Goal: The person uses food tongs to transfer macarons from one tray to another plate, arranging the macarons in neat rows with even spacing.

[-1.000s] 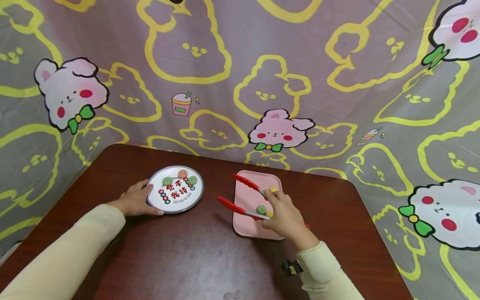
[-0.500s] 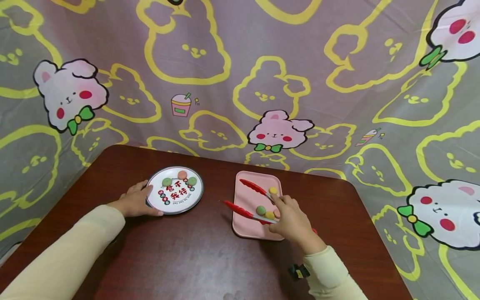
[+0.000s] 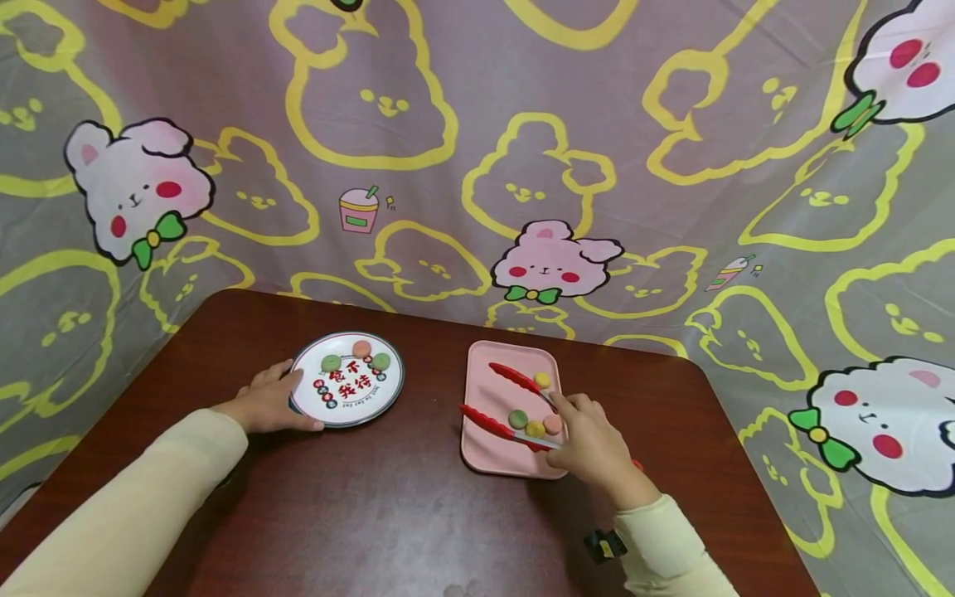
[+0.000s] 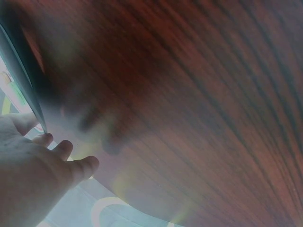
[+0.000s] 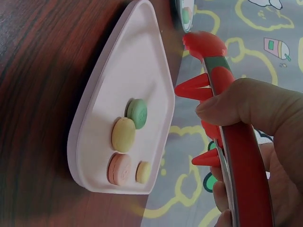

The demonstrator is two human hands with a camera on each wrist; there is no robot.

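My left hand (image 3: pixel 267 401) holds the left edge of a round white plate (image 3: pixel 373 396), thumb at its near rim and fingers along the far-left side. Two green macarons (image 3: pixel 381 361) and a pink macaron (image 3: pixel 361 349) sit on the plate. With my right hand (image 3: pixel 593 439) I grip red-tipped tongs (image 5: pixel 244 175), whose arms are spread with nothing between the tips. They hover over the pink tray (image 3: pixel 492 456). On this tray lie a green macaron (image 5: pixel 138 113), a yellow macaron (image 5: pixel 123 135), a pink macaron (image 5: pixel 120 169) and another yellow macaron (image 5: pixel 143 172).
Both dishes stand on a dark brown wooden table (image 3: pixel 358 514), the plate left of the tray. A patterned curtain (image 3: pixel 425 191) with cartoon animals hangs behind the table and along its sides.
My right hand and the tongs have shifted right and slightly toward me, uncovering the macarons on the tray. The left hand and plate stay put.
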